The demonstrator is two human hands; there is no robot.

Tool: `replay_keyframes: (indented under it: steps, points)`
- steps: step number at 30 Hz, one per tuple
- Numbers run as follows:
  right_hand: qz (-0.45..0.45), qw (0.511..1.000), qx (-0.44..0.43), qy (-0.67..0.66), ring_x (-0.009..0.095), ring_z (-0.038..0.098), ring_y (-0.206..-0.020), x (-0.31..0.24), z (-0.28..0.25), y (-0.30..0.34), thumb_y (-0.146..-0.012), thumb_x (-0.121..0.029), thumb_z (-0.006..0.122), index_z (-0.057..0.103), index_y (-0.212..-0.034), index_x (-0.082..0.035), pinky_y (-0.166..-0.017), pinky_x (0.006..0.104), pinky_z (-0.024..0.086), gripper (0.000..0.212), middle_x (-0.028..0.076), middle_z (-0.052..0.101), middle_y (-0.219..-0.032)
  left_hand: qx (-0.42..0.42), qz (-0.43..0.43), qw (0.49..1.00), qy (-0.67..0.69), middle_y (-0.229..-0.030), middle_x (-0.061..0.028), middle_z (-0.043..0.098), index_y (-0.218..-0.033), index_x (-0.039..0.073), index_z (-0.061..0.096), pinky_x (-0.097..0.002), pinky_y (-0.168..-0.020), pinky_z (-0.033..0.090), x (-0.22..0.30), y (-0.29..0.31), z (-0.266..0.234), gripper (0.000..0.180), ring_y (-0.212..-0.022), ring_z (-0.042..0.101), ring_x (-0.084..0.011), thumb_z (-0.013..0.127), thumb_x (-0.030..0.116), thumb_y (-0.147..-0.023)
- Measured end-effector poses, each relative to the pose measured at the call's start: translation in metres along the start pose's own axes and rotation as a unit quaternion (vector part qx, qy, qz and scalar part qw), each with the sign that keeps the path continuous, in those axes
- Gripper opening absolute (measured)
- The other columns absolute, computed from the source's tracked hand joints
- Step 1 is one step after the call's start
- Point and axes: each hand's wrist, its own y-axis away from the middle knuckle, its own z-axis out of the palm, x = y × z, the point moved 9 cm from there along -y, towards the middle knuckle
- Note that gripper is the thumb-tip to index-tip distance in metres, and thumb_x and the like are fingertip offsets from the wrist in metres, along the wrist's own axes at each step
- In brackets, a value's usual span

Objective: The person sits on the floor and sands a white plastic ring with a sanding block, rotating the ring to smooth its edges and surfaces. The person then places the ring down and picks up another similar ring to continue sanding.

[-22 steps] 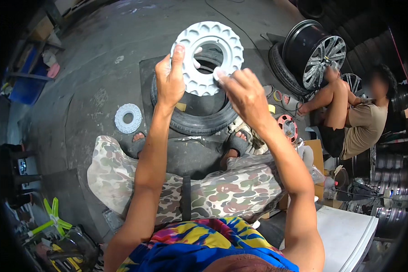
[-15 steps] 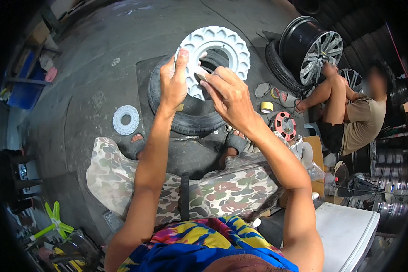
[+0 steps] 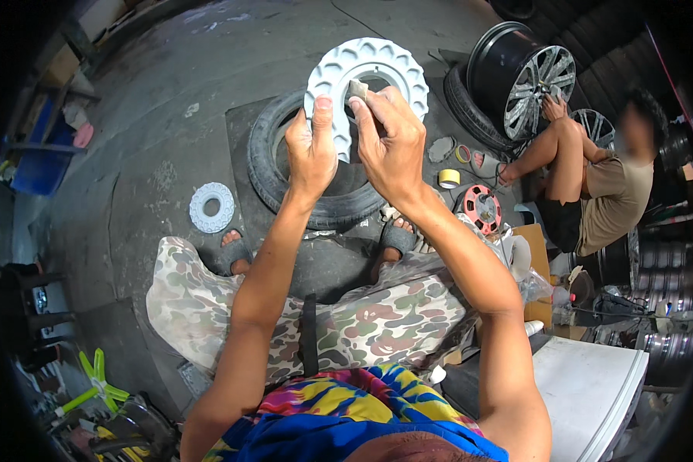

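Observation:
My left hand (image 3: 313, 158) grips the left side of a pale grey ring with a scalloped face (image 3: 325, 71), its thumb on the front. The fingers behind the ring are mostly hidden. Between thumb and fingers of my right hand (image 3: 395, 146) is a small folded greyish-beige abrasive-looking pad (image 3: 357, 88), held against the inner edge of the ring's hole. The ring is raised above a black tyre (image 3: 267, 169) lying flat on the floor. A similar, smaller-looking ring (image 3: 199, 219) lies on the floor to the left.
At the right, a seated person (image 3: 620, 189) has a hand on a large spoked wheel (image 3: 520, 100). Nearer are a yellow tape roll (image 3: 449, 179), a red reel (image 3: 470, 202) and a cardboard box (image 3: 537, 254). A white-topped cabinet (image 3: 585, 385) stands at lower right, a blue bin (image 3: 38, 169) at far left.
The small pad has moved up from the lower left of the ring's hole to its upper inner edge, with my right hand turned more upright. The ring has shifted slightly right.

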Motion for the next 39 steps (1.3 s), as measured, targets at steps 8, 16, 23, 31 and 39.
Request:
replay_keyframes:
  steps: [8, 16, 23, 31, 39]
  points:
    - [-0.094, 0.965, -0.217, 0.114, 0.033, 0.066, -0.093, 0.002, 0.018, 0.030, -0.097, -0.008, 0.081, 0.078, -0.124, 0.000, -0.083, 0.0462, 0.054, 0.028, 0.014, 0.064, -0.099, 0.044, 0.020, 0.997, -0.060, -0.092, -0.0038, 0.075, -0.121, -0.006, 0.077, -0.0310, -0.074, 0.052, -0.002, -0.018, -0.037, 0.041, -0.084, 0.063, -0.0093, 0.059, 0.031, -0.122]
    - [-0.184, 0.933, -0.148, 0.271, 0.029, 0.061, -0.090, 0.024, 0.001, 0.010, -0.090, -0.002, 0.080, 0.077, -0.134, -0.002, -0.080, 0.0429, 0.051, 0.044, 0.009, 0.062, -0.098, -0.060, -0.064, 0.993, -0.078, -0.091, -0.0026, 0.076, -0.116, -0.007, 0.079, -0.0294, -0.076, 0.053, 0.003, -0.029, -0.027, 0.048, -0.084, 0.065, -0.0078, 0.061, 0.037, -0.121]
    - [-0.264, 0.915, -0.180, 0.246, 0.025, 0.060, -0.096, 0.015, 0.007, 0.006, -0.084, -0.007, 0.075, 0.078, -0.138, -0.006, -0.082, 0.0400, 0.050, 0.054, 0.003, 0.066, -0.108, -0.161, -0.167, 0.972, -0.030, -0.107, -0.0033, 0.082, -0.132, -0.007, 0.078, -0.0265, -0.085, 0.058, -0.027, -0.017, -0.014, 0.048, -0.094, 0.072, -0.0071, 0.061, 0.037, -0.121]
    - [-0.072, 0.967, -0.169, 0.178, 0.036, 0.067, -0.092, 0.036, 0.003, 0.025, -0.096, -0.007, 0.078, 0.079, -0.121, -0.002, -0.079, 0.0466, 0.052, 0.025, 0.014, 0.068, -0.099, -0.023, 0.001, 0.996, -0.087, -0.090, -0.0044, 0.076, -0.120, -0.006, 0.079, -0.0307, -0.075, 0.053, 0.014, -0.025, -0.028, 0.041, -0.082, 0.065, -0.0095, 0.062, 0.031, -0.120]
    - [0.310, 0.871, -0.320, -0.206, 0.016, 0.069, -0.087, 0.066, 0.025, 0.052, -0.109, -0.024, 0.078, 0.085, -0.118, 0.001, -0.081, 0.0365, 0.055, 0.028, 0.006, 0.078, -0.101, 0.059, 0.037, 0.992, -0.106, -0.097, -0.0081, 0.078, -0.122, -0.007, 0.077, -0.0326, -0.081, 0.053, 0.007, -0.024, -0.049, 0.043, -0.089, 0.066, -0.0128, 0.058, 0.032, -0.122]
